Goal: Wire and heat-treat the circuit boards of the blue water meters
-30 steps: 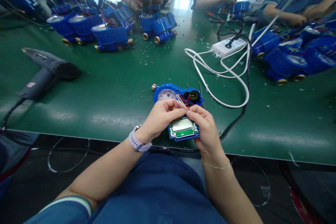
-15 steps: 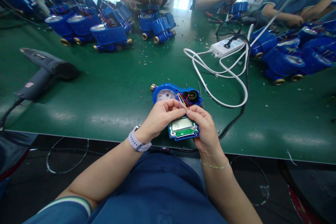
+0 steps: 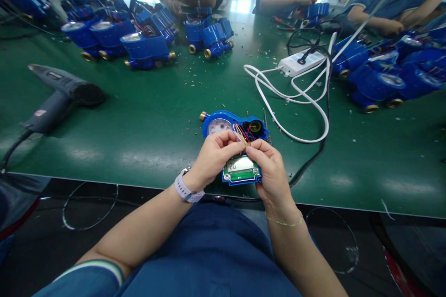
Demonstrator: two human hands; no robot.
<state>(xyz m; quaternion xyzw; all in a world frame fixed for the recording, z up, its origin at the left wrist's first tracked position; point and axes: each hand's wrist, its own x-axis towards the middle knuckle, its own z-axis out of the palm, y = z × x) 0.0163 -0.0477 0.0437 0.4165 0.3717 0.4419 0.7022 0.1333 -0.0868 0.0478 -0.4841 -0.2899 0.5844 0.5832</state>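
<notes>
A blue water meter (image 3: 223,115) with a round dial and a brass end lies in front of me. Its round side chamber (image 3: 256,126) is uncovered, and coloured wires (image 3: 239,131) run from it toward my fingers. My left hand (image 3: 218,155) is closed, thumb and forefinger pinching the wires. Close beside it, my right hand (image 3: 272,167) is closed too, its fingertips at the wire ends and its palm against the edge of a circuit board (image 3: 242,175). The green board has a lit display and sits in a blue frame below my fingertips. The exact wire ends are hidden.
A heat gun (image 3: 59,93) lies at left on the green table (image 3: 146,116). White cable and a power strip (image 3: 299,62) lie right of centre. Several blue meters (image 3: 146,48) stand at the back left, more (image 3: 379,79) at right. Co-workers sit across the table.
The circuit board has shifted slightly left and tilted a little. Both hands stay together at the wires, with only small finger movements.
</notes>
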